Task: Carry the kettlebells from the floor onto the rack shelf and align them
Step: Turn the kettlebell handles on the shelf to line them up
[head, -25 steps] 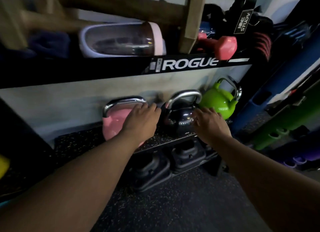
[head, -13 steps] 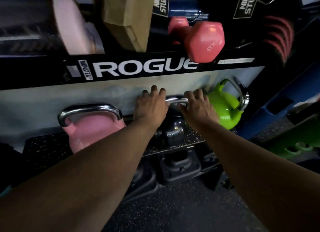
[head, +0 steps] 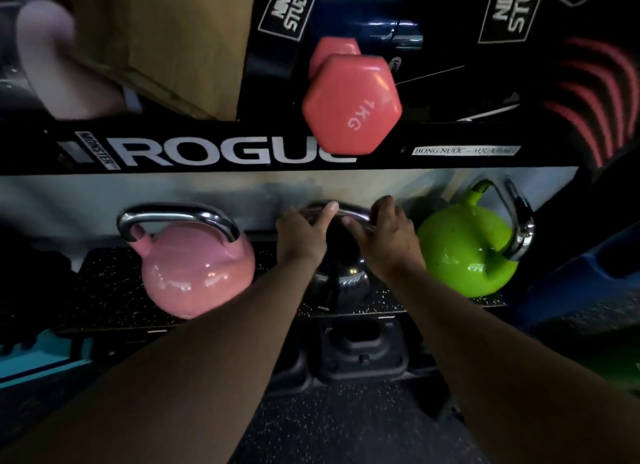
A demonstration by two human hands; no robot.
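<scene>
Three kettlebells with chrome handles stand in a row on the speckled black rack shelf [head: 114, 290]. The pink kettlebell [head: 197, 269] is on the left and the green kettlebell [head: 464, 255] on the right, its handle turned sideways. Between them sits the black kettlebell [head: 341, 280], mostly hidden by my arms. My left hand [head: 301, 238] and my right hand [head: 388, 238] both grip its chrome handle from either side.
A black beam marked ROGUE [head: 225, 151] runs just above the kettlebells. A pink 1 kg dumbbell [head: 351, 105] sticks out over it, with bags and a wooden piece behind. Black weights [head: 363, 352] sit under the shelf. A blue object [head: 588, 276] leans at right.
Both hands have closed around the black kettlebell's handle, from resting over it half a second ago. The view has moved closer to the shelf. A second ago my left hand was on the pink kettlebell.
</scene>
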